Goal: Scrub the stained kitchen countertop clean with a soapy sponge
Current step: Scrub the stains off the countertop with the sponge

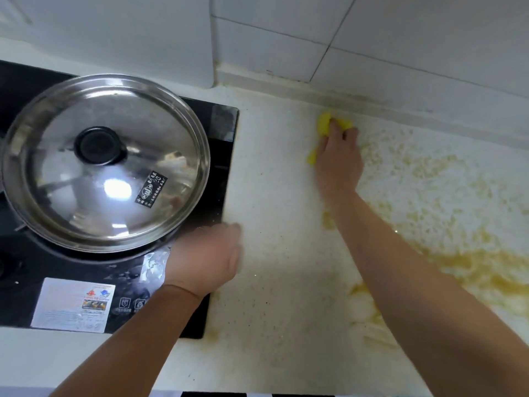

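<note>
Our right hand (339, 164) curls its fingers (348, 133) over the yellow sponge (324, 123), pressed to the surface (272, 196) near the back wall, beside the yellow stains (469, 262). Our left hand (209, 260) sits at the cooktop (223, 156) edge, too blurred to tell how its fingers lie.

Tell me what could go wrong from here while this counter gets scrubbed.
1. The right hand holds the yellow sponge close to the dark, grimy wall seam; soapy runoff may settle there.
2. The right forearm hangs over the yellow-brown stains on the white speckled countertop and could smear them leftward onto the cleaner part.
3. The left hand rests at the black glass cooktop edge, close to the round steel lid; a slip might knock it.
</note>
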